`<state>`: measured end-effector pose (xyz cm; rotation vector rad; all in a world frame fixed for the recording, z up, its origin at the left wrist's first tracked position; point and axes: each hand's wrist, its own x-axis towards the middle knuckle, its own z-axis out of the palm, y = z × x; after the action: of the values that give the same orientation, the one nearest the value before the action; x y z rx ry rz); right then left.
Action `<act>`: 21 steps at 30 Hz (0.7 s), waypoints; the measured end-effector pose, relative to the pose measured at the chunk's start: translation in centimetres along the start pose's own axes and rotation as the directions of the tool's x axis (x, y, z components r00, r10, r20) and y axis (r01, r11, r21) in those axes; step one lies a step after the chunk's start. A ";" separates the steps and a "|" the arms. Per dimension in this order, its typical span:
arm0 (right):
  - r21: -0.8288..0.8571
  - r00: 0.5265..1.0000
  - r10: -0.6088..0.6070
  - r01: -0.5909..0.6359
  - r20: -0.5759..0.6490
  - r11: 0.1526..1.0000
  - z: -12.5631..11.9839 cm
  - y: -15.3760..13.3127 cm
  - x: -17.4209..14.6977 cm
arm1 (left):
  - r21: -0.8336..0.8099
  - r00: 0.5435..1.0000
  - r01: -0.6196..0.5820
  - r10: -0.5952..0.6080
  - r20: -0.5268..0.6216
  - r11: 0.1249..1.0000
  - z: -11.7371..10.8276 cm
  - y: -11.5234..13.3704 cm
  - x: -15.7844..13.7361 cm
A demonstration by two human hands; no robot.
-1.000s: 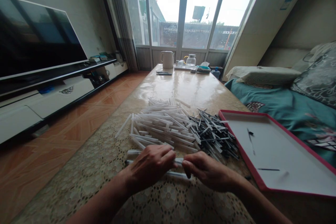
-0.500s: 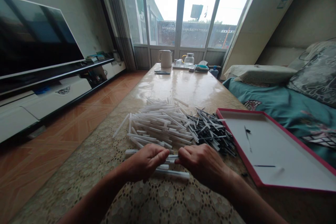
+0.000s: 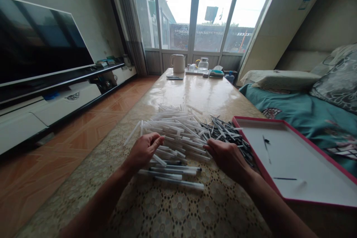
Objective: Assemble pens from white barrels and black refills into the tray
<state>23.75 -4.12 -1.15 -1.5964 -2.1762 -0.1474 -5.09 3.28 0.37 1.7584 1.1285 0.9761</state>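
While the left hand and right hand are held, fingertips together, near pen barrels, whether anything is gripped cannot be told.

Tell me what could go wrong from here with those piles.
The white tubes and dark refills meet at their edges, so the right hand, right at that border, might mix them. The loose pens lie on the table's near side, below both hands, and could be knocked or rolled by a sleeveless forearm.

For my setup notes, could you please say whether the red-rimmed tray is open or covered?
Open: nothing covers the tray, and a thin dark rod lies visible inside.
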 end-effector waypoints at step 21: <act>0.685 0.985 0.022 -0.134 0.170 0.716 1.2 -3.7 -0.5 | -0.561 0.954 0.286 -0.173 0.246 0.777 5.3 1.1 -2.4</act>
<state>20.05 -5.36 -1.77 -1.2577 -1.9010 0.7664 -0.68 -0.49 -1.02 1.1391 0.7790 0.8717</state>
